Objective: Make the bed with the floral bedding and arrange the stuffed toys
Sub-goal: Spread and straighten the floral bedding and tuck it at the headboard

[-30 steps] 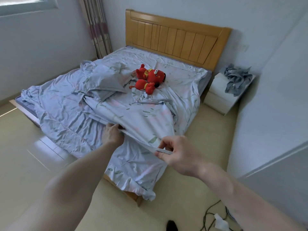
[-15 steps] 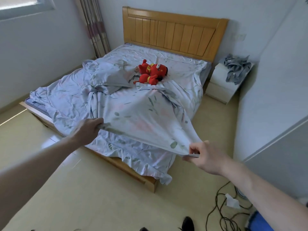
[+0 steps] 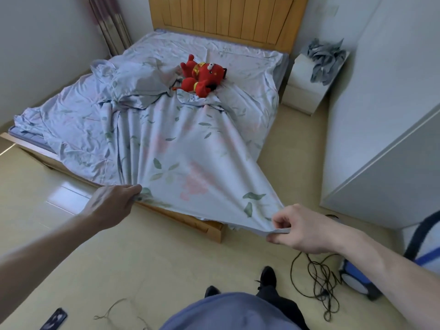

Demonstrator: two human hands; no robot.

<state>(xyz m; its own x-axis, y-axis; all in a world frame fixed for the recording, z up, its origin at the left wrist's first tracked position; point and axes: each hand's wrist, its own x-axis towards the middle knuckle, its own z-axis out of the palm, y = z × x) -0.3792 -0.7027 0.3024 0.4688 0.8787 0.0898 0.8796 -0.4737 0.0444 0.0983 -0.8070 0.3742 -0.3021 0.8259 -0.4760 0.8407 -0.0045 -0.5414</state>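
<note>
A pale blue floral sheet [image 3: 181, 148] stretches from the middle of the wooden bed [image 3: 214, 229] out past its foot corner. My left hand [image 3: 112, 203] grips its near edge on the left. My right hand [image 3: 295, 228] pinches the sheet's corner on the right, held above the floor. Red stuffed toys [image 3: 202, 76] lie in a heap near the headboard [image 3: 226, 17], just beyond the sheet's bunched far end. A crumpled floral pillow [image 3: 138, 82] lies to their left.
A white nightstand [image 3: 304, 91] with grey clothes [image 3: 323, 58] stands right of the bed. A white wardrobe [image 3: 381, 144] lines the right wall. Black cable [image 3: 319, 279], a blue-and-white appliance [image 3: 357, 279], a phone [image 3: 53, 319] and my feet [image 3: 267, 277] are on the floor.
Both hands have pulled the sheet back toward me and spread apart, drawing it taut and flatter over the bed's foot. I have stepped back from the bed.
</note>
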